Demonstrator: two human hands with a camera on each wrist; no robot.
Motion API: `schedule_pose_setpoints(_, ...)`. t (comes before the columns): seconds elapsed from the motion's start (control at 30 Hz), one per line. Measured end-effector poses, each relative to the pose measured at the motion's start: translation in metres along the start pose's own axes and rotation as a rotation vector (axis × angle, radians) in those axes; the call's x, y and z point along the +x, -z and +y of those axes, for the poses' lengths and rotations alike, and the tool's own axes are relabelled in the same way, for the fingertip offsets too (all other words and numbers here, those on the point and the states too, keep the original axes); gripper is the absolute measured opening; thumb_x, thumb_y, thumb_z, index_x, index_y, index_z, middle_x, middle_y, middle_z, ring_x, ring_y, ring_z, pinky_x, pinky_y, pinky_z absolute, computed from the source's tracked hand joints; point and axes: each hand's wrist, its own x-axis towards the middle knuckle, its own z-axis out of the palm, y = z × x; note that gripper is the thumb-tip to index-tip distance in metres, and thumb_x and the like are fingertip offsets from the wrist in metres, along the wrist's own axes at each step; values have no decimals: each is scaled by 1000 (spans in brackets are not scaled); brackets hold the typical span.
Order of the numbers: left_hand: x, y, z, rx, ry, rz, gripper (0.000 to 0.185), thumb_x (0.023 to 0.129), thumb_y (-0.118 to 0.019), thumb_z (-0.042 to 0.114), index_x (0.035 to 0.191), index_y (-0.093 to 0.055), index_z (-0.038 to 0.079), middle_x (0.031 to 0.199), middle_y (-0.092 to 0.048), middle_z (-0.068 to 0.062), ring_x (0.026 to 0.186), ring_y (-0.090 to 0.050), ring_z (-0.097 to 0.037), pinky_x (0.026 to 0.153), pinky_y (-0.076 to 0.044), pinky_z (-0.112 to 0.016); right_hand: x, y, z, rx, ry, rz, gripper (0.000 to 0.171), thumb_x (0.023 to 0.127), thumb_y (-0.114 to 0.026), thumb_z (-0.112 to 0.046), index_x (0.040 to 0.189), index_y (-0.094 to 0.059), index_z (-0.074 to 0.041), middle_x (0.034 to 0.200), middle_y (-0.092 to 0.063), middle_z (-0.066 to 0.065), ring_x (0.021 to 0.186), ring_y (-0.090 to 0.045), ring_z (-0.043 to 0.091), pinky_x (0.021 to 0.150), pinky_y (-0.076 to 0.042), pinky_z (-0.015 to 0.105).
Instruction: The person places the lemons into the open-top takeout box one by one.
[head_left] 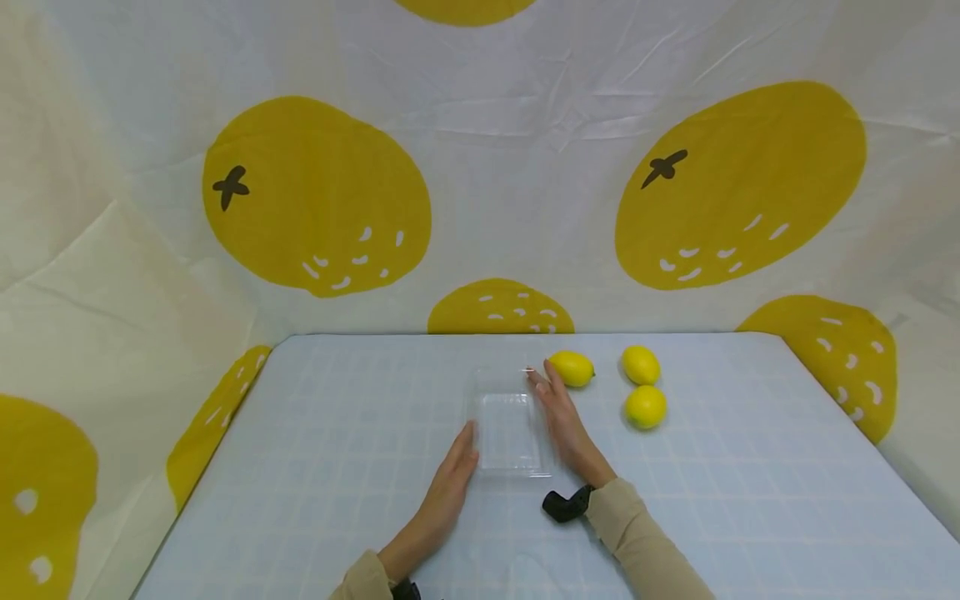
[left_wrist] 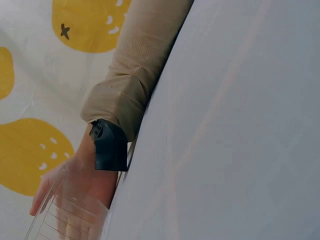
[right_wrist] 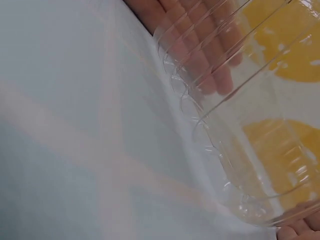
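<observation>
Head view shows left hand [head_left: 442, 492] and right hand [head_left: 564, 423], fingers straight, flanking the clear ribbed plastic tray [head_left: 508, 433] at 9 and 3 o'clock on the table; squeezing might buckle it.

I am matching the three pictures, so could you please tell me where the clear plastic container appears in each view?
Head: clear plastic container centre table, between both hands.
Left wrist: bottom left corner, before the right hand.
Right wrist: right half, left hand seen through it.
Shared landmark: yellow-fruit backdrop.
</observation>
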Motion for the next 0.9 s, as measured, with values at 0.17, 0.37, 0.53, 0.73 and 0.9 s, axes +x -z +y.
schedule_pose_setpoints(0.17, -1, -1, 2, 24, -17, 10, 62, 108, -35, 33, 158, -16, 3, 165, -12, -14, 151, -5, -33, 120, -3, -53, -2, -1, -1, -5, 10, 22, 66, 108, -35, -33, 160, -1, -13, 161, -23, 18, 151, -13, 29, 120, 5, 53)
schedule_pose_setpoints(0.37, 0, 0, 3, -51, -39, -33, 65, 109, -30, 37, 157, -9, -1, 165, -4, -17, 151, 1, -33, 121, -5, -49, -4, -2, -1, 21, 61, 28, 64, 108, -35, -31, 159, -4, -8, 159, -26, 23, 150, -14, 32, 121, 3, 51)
schedule_pose_setpoints(0.53, 2, 1, 2, -116, -36, -66, 72, 108, -27, 45, 157, -3, -2, 165, 1, -16, 151, 3, -29, 121, -7, -43, -5, -1, -1, 56, 47, 30, 64, 108, -34, -31, 159, -3, -7, 160, -24, 22, 150, -12, 31, 122, 3, 49)
schedule_pose_setpoints(0.73, 4, 4, 5, -78, -16, -66, 76, 107, -25, 50, 157, -2, -2, 165, 0, -15, 151, 0, -29, 121, -8, -44, -10, 3, -5, 136, 9, 9, 63, 109, -30, -26, 158, 4, -3, 163, -9, 24, 151, -5, 34, 122, 3, 46)
schedule_pose_setpoints(0.9, 5, 11, 11, -34, -18, -33, 73, 107, -25, 47, 157, -5, -3, 165, -6, -16, 151, -5, -29, 121, -9, -45, -23, 14, -16, 175, -68, -30, 62, 109, -25, -23, 156, 9, -1, 163, 2, 23, 151, 0, 34, 122, 1, 44)
